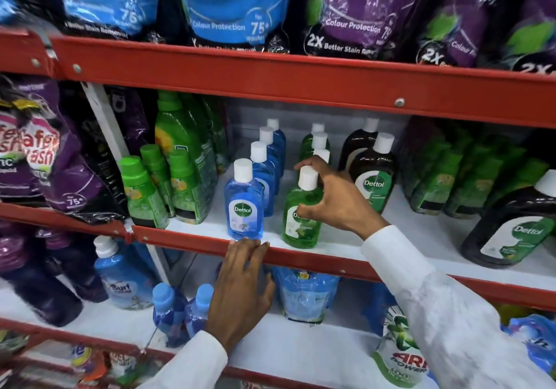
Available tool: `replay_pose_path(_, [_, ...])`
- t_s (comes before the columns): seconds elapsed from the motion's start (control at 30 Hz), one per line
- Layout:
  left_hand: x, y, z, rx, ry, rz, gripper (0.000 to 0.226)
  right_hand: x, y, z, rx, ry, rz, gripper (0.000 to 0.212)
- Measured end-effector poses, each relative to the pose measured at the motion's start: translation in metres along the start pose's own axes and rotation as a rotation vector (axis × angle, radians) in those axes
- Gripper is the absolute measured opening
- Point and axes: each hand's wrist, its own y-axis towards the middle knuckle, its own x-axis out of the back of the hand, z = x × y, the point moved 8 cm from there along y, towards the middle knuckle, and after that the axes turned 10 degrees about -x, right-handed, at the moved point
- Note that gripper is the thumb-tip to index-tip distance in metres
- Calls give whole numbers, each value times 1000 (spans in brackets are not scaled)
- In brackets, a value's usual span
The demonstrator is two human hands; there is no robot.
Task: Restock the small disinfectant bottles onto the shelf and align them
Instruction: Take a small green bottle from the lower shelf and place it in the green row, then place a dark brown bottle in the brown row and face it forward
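Note:
On the white middle shelf (340, 250) stand two rows of small white-capped disinfectant bottles running front to back. The blue row is on the left, led by the front blue bottle (244, 205). The green row is on the right, led by the front green bottle (301, 211). My right hand (334, 196) grips the front green bottle around its neck and shoulder, thumb on the label. My left hand (240, 283) rests with its fingertips on the red shelf lip (192, 242), just below the front blue bottle, holding nothing.
Brown disinfectant bottles (373, 178) stand right of the green row, and a large dark one (511, 223) at the far right. Green cleaner bottles (144, 190) crowd the left. Detergent pouches (228, 6) fill the shelf above. Blue bottles and refill packs (304, 295) sit below.

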Motion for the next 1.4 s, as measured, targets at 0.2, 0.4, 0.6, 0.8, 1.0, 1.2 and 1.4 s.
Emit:
replay_pose_path(0.2, [-14, -3, -17, -78, 151, 86, 65, 18, -31, -17, 41, 109, -166, 76])
replay_pose_path(0.4, [-42, 11, -80, -315, 78, 68, 63, 40, -108, -97, -69, 127, -737, 56])
replay_pose_path(0.6, [-74, 23, -110, -402, 76, 119, 63, 75, -139, -179, -392, -2, -1010, 84])
replay_pose_path(0.8, [-73, 28, -111, -358, 66, 106, 55, 122, -147, -252, -661, 1, -1058, 118])
replay_pose_path(1.0, [-71, 30, -115, -299, 43, 111, 52, 139, -141, -272, -649, 153, -1014, 116])
replay_pose_path(1.2, [-71, 30, -115, -270, 4, 132, 53, 115, -138, -232, -579, 150, -961, 116])
replay_pose_path(1.4, [-72, 30, -114, -257, -17, 164, 52, 60, -109, -159, -430, 159, -795, 115])
